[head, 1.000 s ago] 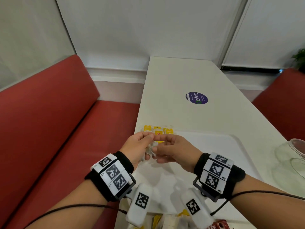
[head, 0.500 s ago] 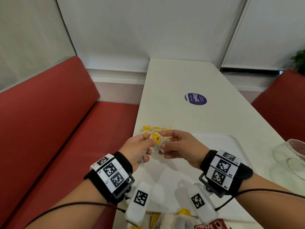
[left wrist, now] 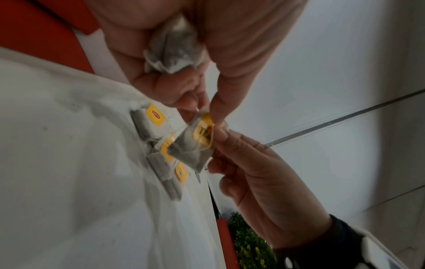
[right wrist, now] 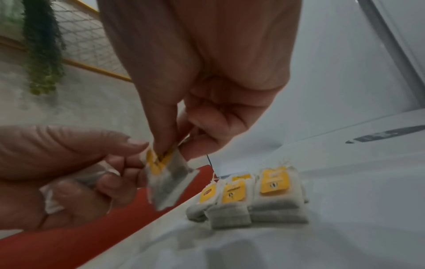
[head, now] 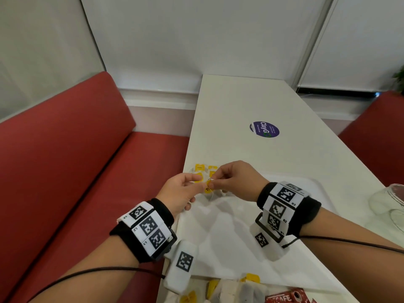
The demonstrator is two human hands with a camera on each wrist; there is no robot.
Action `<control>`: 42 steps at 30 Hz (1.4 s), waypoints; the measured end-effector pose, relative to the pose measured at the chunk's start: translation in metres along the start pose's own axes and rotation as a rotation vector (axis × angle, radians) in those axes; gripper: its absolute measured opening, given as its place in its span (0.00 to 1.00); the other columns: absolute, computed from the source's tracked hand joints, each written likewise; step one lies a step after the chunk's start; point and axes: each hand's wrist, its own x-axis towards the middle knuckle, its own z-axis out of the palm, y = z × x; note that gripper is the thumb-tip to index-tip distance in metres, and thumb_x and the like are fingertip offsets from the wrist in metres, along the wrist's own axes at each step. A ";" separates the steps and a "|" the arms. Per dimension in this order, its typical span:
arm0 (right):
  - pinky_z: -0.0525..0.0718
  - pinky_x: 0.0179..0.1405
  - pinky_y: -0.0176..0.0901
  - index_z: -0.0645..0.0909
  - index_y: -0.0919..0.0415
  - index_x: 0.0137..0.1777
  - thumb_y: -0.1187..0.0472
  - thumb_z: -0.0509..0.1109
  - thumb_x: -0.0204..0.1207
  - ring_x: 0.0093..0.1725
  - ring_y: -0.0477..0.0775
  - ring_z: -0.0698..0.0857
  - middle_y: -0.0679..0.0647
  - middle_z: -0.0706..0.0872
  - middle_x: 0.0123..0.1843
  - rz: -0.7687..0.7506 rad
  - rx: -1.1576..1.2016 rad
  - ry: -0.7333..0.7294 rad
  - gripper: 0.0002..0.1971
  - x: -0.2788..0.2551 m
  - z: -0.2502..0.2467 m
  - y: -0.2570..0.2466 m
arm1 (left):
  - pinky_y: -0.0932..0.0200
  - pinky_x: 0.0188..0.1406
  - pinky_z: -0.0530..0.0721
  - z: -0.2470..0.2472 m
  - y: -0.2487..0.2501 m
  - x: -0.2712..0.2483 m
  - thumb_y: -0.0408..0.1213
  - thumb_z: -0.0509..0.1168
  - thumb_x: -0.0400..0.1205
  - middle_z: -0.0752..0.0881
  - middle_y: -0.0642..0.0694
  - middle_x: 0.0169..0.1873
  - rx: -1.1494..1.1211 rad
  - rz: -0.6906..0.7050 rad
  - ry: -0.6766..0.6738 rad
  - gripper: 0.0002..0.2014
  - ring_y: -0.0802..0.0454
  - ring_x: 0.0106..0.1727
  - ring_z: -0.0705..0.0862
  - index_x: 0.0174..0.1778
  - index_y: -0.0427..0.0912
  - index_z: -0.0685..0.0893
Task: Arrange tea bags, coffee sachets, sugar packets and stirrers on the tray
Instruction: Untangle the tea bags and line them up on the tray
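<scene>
Both hands meet above the far-left corner of the white tray (head: 229, 237). My right hand (head: 213, 182) pinches a tea bag (head: 208, 190) by its top, at the yellow tag, and the bag (right wrist: 165, 174) hangs below the fingers. My left hand (head: 196, 181) touches the same tag (left wrist: 204, 131) with thumb and forefinger. Its other fingers are curled round a second tea bag (left wrist: 172, 49) in the palm. A short row of tea bags with yellow tags (right wrist: 253, 196) lies on the tray's corner just beyond the hands.
A loose heap of tea bags (head: 231, 289) and a red coffee sachet (head: 288, 298) lie at the tray's near edge. A glass jar (head: 391, 202) stands at the right. A purple sticker (head: 264, 129) is on the table farther off. A red bench (head: 65, 160) runs along the left.
Both hands have moved a little farther out towards the row of tea bags. The bag between them has turned so that its yellow tag shows, and it now hangs from the right hand's pinch.
</scene>
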 end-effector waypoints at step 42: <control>0.76 0.43 0.39 0.88 0.43 0.50 0.54 0.64 0.78 0.50 0.47 0.84 0.41 0.88 0.49 0.113 -0.470 0.124 0.10 0.046 0.032 0.010 | 0.63 0.23 0.74 -0.030 -0.006 0.009 0.34 0.54 0.83 0.82 0.45 0.36 -0.237 -0.112 0.049 0.12 0.54 0.30 0.78 0.48 0.39 0.84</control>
